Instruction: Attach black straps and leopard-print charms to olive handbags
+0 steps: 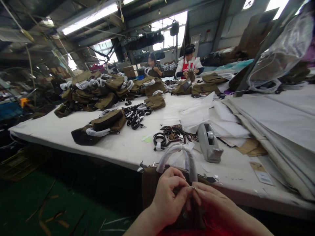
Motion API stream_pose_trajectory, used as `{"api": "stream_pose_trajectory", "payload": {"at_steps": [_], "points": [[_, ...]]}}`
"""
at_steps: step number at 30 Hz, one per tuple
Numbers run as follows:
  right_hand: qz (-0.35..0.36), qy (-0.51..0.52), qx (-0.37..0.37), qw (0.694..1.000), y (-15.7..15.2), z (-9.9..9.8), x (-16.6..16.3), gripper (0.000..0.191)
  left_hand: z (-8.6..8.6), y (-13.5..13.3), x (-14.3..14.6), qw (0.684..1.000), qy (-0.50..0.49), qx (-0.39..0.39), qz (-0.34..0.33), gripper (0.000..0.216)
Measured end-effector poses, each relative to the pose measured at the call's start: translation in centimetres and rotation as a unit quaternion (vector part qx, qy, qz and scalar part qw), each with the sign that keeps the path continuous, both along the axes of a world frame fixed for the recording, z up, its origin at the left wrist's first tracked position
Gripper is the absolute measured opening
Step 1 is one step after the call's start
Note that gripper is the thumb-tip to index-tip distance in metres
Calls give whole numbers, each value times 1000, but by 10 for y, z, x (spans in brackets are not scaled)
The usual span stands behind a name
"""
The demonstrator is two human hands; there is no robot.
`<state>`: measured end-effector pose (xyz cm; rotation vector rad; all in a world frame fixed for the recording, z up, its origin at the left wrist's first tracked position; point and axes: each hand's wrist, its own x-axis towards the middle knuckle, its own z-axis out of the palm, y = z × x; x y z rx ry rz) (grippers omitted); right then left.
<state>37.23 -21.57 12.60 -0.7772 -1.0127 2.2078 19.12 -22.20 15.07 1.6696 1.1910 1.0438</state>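
The left hand point(169, 193) and right hand point(211, 200) pinch a small shiny piece point(193, 187) against a matte olive fabric bag point(149, 183), smooth, pale-wrapped, arched handles point(192, 168) pointing up, long axis unclear.

Readable text: none; could not make out a word, number or brand anywhere.
Red apron point(185, 68) on the co-worker point(190, 62) across the worktop point(172, 106): bore small pale marks like lettering on the chest, too blurred to decipher.
Tan tag point(256, 167) on the worktop, to the right of the grey tape dispenser point(209, 146): carried a white label point(263, 177) with fine dark marks, too small to read; could not be told as letters, digits or a barcode.
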Motion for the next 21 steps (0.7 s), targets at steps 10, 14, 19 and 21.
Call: {"api": "stream_pose_trajectory", "payload": {"at_steps": [10,14,19,21], "points": [[-127,28,-74,989,-10,-30,13,34,-40,34,22,992,122,-16,23,28],[-168,2,-117,979,-13,-42,15,32,-60,67,40,977,212,-28,5,41],[-196,44,-195,960,-11,-46,8,30,-51,98,50,985,132,-105,-40,26],[-192,57,-227,953,-7,-45,5,27,-42,103,49,987,121,-100,-20,27]]}}
